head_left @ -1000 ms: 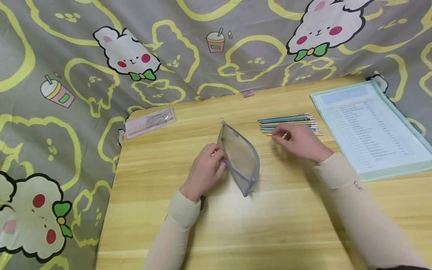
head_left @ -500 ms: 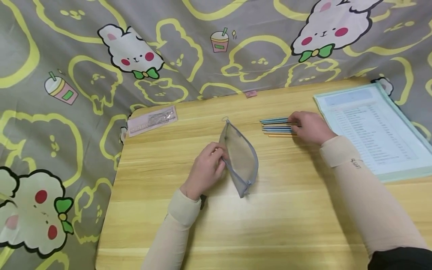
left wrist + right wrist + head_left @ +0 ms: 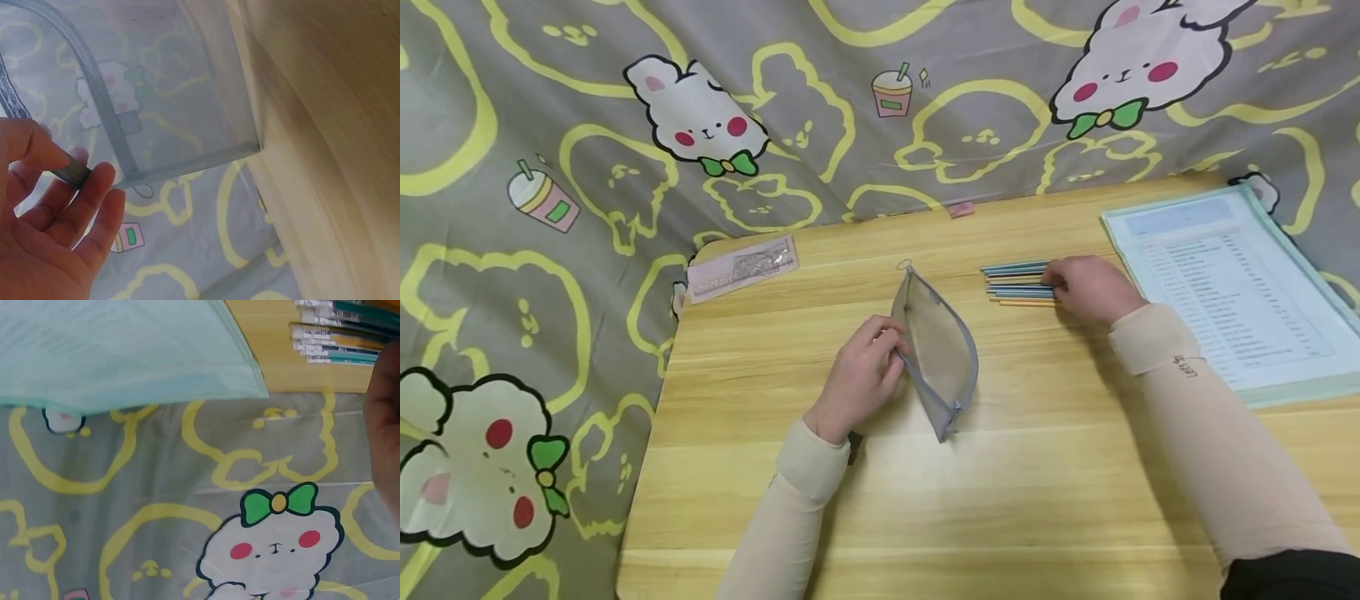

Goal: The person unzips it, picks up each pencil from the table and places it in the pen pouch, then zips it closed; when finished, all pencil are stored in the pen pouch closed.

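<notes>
My left hand [image 3: 859, 371] pinches one edge of a grey mesh zipper pouch [image 3: 942, 342], which stands on the table with its mouth spread wide. In the left wrist view, thumb and fingers of the left hand [image 3: 53, 219] hold the pouch's [image 3: 181, 94] dark zipper edge. Right of the pouch lies a row of blue, black and yellow pencils [image 3: 1018, 292]. My right hand [image 3: 1093, 287] is over them, fingers curled down onto their middle; its fingertips are partly hidden. White eraser ends of the pencils [image 3: 319, 347] show beside the right hand's edge [image 3: 384, 406] in the right wrist view.
A pale green folder [image 3: 1232, 292] with a printed sheet lies at the right. At the back left is a pale pink packet [image 3: 722, 277] with a clear wrapper. A small pink piece [image 3: 961, 210] sits by the patterned curtain [image 3: 805, 125] behind the wooden table [image 3: 737, 492].
My right hand has moved right and back from the near left end of the pencils to their middle, where it stays. The left hand keeps its hold on the open pouch.
</notes>
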`<state>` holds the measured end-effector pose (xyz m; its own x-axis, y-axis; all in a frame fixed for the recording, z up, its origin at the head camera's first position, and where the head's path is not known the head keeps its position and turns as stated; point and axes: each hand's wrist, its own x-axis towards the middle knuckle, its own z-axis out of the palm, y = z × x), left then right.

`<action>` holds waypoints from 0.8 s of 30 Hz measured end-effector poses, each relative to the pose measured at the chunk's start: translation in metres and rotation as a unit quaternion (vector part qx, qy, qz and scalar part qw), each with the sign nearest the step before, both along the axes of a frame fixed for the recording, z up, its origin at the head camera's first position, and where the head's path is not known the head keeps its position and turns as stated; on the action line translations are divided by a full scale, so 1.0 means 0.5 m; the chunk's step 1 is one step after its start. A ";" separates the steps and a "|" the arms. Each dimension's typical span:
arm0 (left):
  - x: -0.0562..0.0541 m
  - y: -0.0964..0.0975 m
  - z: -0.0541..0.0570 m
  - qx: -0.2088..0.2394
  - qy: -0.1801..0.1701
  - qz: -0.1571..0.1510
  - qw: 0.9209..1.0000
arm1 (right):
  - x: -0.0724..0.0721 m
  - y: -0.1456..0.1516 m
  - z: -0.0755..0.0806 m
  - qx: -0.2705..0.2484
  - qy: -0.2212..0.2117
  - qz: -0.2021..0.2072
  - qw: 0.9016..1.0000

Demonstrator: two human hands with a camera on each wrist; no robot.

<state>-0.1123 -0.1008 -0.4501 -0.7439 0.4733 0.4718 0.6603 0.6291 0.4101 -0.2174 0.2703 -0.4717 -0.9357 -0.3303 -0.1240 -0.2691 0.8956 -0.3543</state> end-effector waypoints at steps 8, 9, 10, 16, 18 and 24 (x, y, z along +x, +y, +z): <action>0.002 0.000 -0.001 0.004 0.006 -0.009 1.000 | 0.000 -0.010 0.004 0.022 -0.017 0.011 1.000; 0.002 0.001 -0.001 0.005 0.006 -0.010 1.000 | -0.001 -0.010 0.001 0.021 -0.017 0.010 1.000; 0.002 0.001 0.000 0.005 0.006 -0.012 1.000 | -0.001 -0.009 0.000 0.021 -0.018 0.010 1.000; 0.005 0.000 -0.003 0.002 0.004 -0.009 1.000 | 0.004 -0.012 -0.005 0.012 -0.010 0.017 1.000; 0.006 -0.002 -0.005 0.002 0.003 -0.008 1.000 | 0.011 -0.012 0.001 0.003 0.000 0.019 1.000; 0.004 -0.003 -0.006 0.005 0.002 -0.006 1.000 | 0.036 -0.033 0.055 -0.055 0.044 0.010 0.997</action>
<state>-0.1102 -0.1026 -0.4530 -0.7359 0.4774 0.4801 0.6697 0.6172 0.4130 -0.1996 0.2539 -0.4443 -0.9348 -0.3552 -0.0033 -0.3205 0.8473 -0.4234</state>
